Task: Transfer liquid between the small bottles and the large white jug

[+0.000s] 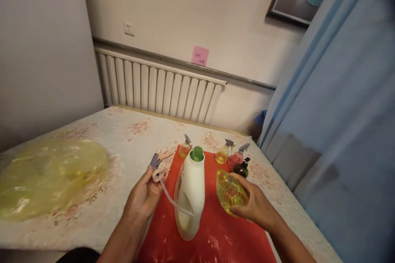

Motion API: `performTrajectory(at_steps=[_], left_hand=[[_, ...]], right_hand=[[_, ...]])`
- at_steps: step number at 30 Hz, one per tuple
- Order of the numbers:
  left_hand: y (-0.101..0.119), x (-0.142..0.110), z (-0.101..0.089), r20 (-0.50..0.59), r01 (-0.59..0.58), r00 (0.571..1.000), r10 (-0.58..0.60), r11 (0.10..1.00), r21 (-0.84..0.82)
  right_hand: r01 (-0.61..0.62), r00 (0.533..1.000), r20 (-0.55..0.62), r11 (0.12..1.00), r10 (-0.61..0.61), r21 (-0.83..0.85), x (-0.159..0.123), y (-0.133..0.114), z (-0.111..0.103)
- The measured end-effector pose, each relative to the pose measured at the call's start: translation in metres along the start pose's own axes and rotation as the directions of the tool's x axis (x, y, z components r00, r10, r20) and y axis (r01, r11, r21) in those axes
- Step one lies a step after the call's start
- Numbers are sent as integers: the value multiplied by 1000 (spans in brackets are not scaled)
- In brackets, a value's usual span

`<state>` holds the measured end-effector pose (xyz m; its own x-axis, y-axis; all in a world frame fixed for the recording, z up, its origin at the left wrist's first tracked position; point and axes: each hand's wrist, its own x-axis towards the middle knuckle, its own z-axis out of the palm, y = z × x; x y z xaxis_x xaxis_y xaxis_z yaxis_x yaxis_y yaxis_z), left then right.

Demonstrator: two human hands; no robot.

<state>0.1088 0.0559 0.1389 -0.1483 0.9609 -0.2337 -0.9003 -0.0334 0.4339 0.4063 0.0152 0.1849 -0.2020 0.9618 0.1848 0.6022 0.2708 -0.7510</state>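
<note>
My left hand (144, 197) is closed on a grey and pink spray trigger head (157, 167), whose thin dip tube slants down in front of the white jug. My right hand (259, 203) grips a clear bottle (231, 193) with yellow liquid inside; its open neck tilts up and to the left. Between both hands stands the large white plastic jug (193, 185), upright, with a green spout (197, 155) in its mouth. Beyond my right hand are a spray bottle with yellow liquid (221, 156), a pinkish-red spray bottle (236, 159) and a dark pump bottle (241, 168).
A red sheet (212, 234) lies under the jug on a flowered tablecloth (123, 144). Another small spray bottle (184, 148) stands behind the jug. A yellowish plastic bag (55, 172) spreads at the left. A radiator (160, 86) lines the wall; a blue curtain (333, 111) hangs at the right.
</note>
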Motion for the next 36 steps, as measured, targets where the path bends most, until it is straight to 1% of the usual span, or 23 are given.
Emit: performTrajectory(at_steps=[2,3,5,7,9,11,14,20,24,27,31,36], left_hand=[[-4,14,-15,-10,30,999,-31,999,-15],[-6,21,-23,5,55,998,-55,998,-24],[-10,34,-37,52,118,992,-116,992,-47],[-15,44,-50,108,185,978,-178,981,-58],[-21,52,-63,140,222,967,-214,974,-42],[-26,56,-75,179,240,956,-233,971,-14],[-34,61,-92,247,266,935,-256,964,-7],[-43,74,-125,272,245,933,-237,969,1],[-45,81,-135,309,234,923,-229,972,20],[-46,84,-136,327,245,913,-242,969,31],[-44,85,-136,346,268,903,-254,963,9],[-42,88,-138,362,280,894,-265,960,9]], right_hand=[[29,999,-11,995,-30,-91,15,-10,-7],[38,999,-21,989,-41,-145,22,-14,-10],[53,997,-33,971,-63,-233,35,-21,-15],[78,995,-34,957,-91,-278,45,-25,-19],[116,991,-28,945,-131,-307,54,-26,-22],[143,987,-23,927,-161,-348,61,-26,-25],[149,986,-2,894,-166,-422,70,-26,-29],[159,987,86,841,-134,-518,81,-39,-29],[167,986,118,801,-121,-575,86,-45,-27],[164,986,128,769,-107,-618,89,-51,-27],[140,988,142,730,-60,-669,90,-60,-28],[159,984,171,691,-52,-705,92,-70,-28]])
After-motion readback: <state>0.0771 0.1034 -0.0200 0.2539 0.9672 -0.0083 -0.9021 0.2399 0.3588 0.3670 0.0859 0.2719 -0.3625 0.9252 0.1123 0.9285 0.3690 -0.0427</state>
